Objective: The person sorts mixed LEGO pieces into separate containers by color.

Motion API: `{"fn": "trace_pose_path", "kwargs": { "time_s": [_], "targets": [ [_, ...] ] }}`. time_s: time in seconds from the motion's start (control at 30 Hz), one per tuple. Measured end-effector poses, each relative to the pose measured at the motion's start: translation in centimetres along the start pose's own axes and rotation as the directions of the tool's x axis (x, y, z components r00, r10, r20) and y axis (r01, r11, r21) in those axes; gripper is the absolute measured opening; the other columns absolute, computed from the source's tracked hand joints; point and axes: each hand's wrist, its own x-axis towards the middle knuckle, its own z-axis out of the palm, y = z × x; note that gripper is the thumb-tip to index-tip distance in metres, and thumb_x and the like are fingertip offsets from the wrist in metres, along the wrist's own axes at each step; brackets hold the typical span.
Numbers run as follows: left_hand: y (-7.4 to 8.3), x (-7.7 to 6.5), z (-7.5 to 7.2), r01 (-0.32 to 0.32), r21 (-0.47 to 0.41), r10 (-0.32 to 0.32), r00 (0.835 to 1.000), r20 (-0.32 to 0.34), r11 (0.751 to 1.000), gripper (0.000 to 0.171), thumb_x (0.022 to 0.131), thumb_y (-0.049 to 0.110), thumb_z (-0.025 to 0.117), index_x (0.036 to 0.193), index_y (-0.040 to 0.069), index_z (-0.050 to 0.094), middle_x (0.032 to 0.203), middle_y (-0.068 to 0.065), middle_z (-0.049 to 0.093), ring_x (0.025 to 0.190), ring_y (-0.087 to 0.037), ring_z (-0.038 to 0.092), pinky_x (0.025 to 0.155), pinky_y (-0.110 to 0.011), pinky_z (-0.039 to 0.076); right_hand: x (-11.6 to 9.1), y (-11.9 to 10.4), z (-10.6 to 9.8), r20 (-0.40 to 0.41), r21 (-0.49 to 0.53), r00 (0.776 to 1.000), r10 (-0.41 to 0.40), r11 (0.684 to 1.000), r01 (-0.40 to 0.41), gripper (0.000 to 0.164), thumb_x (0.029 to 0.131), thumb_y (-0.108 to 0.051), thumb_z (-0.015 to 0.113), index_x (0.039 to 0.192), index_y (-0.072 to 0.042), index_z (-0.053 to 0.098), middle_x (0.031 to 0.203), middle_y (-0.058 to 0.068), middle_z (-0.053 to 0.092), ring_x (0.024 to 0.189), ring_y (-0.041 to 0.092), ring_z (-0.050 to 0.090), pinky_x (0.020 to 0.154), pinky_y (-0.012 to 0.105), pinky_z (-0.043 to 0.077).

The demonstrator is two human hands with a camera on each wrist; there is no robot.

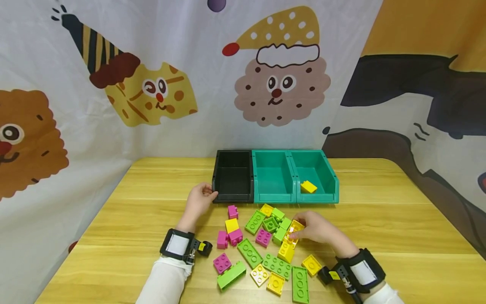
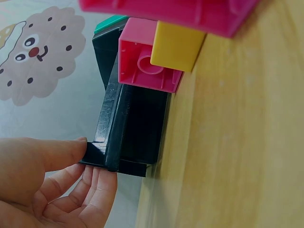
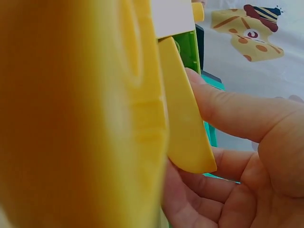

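Observation:
My left hand (image 1: 200,199) pinches the near left corner of a black bin (image 1: 233,197), thumb on top and fingers underneath in the left wrist view. On the right, my right hand (image 1: 317,228) grips a yellow toy building brick (image 3: 187,118) with one rounded end, between thumb and fingers. That brick overlaps another yellow brick (image 1: 286,252) in the head view. Green bricks (image 1: 279,234) lie just left of the right hand. A magenta brick (image 1: 233,211) lies near the left hand, in front of the black bin.
Two teal bins, a middle one (image 1: 274,197) and a right one (image 1: 334,196), stand beside the black bin. A yellow brick (image 1: 308,187) lies in the right one. Several green, magenta and yellow bricks spread over the wooden table (image 1: 125,236). A printed cloth (image 1: 212,84) hangs behind.

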Motion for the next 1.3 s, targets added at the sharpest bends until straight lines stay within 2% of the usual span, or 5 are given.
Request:
{"fn": "trace_pose_path", "kwargs": {
  "time_s": [0.23, 0.53, 0.73, 1.1, 1.3],
  "targets": [
    [0.0, 0.0, 0.0, 0.009, -0.007, -0.009, 1.000, -0.002, 1.000, 0.022, 0.086, 0.010, 0.068, 0.100, -0.005, 0.061, 0.094, -0.019, 0.063, 0.084, -0.027, 0.059, 0.080, -0.038, 0.052, 0.2, 0.3, -0.1, -0.010, -0.005, 1.000, 0.012, 1.000, -0.012, 0.029, 0.072, -0.025, 0.081, 0.090, -0.009, 0.066, 0.080, 0.000, 0.060, 0.072, 0.016, 0.049, 0.062, 0.029, 0.043],
    [0.1, 0.1, -0.1, 0.005, -0.009, -0.005, 1.000, -0.005, 1.000, 0.022, 0.087, 0.010, 0.067, 0.101, -0.005, 0.061, 0.094, -0.018, 0.062, 0.083, -0.026, 0.058, 0.079, -0.037, 0.052, 0.1, 0.2, -0.7, -0.032, -0.004, 0.999, -0.033, 0.999, 0.032, 0.013, 0.080, -0.014, 0.074, 0.089, -0.005, 0.070, 0.071, -0.001, 0.058, 0.064, 0.014, 0.048, 0.055, 0.026, 0.040],
    [0.1, 0.0, -0.1, 0.005, -0.006, -0.005, 1.000, -0.004, 1.000, 0.022, 0.086, 0.010, 0.067, 0.101, -0.005, 0.061, 0.093, -0.018, 0.062, 0.082, -0.025, 0.058, 0.077, -0.037, 0.051, 0.1, 0.2, -0.9, -0.060, -0.011, 0.998, -0.038, 0.999, 0.037, 0.018, 0.079, -0.014, 0.075, 0.094, -0.003, 0.072, 0.081, 0.001, 0.066, 0.069, 0.014, 0.049, 0.059, 0.028, 0.043],
    [0.0, 0.0, -0.1, 0.009, -0.005, -0.009, 1.000, -0.001, 1.000, 0.021, 0.087, 0.010, 0.067, 0.100, -0.004, 0.060, 0.092, -0.018, 0.062, 0.082, -0.026, 0.058, 0.078, -0.037, 0.051, -0.1, 0.6, -1.3, -0.178, -0.012, 0.981, -0.081, 0.997, 0.081, 0.026, 0.081, -0.013, 0.073, 0.101, 0.004, 0.069, 0.090, 0.010, 0.069, 0.070, 0.015, 0.050, 0.058, 0.026, 0.043],
    [-0.1, 0.0, 0.1, 0.022, -0.007, -0.022, 1.000, -0.003, 1.000, 0.022, 0.087, 0.011, 0.068, 0.101, -0.004, 0.060, 0.093, -0.017, 0.062, 0.083, -0.025, 0.058, 0.078, -0.037, 0.051, -0.4, 0.7, -1.9, -0.233, 0.000, 0.968, -0.095, 0.995, 0.098, 0.018, 0.082, -0.012, 0.072, 0.096, 0.000, 0.071, 0.088, 0.008, 0.069, 0.069, 0.014, 0.052, 0.059, 0.026, 0.044]
  ]
}}
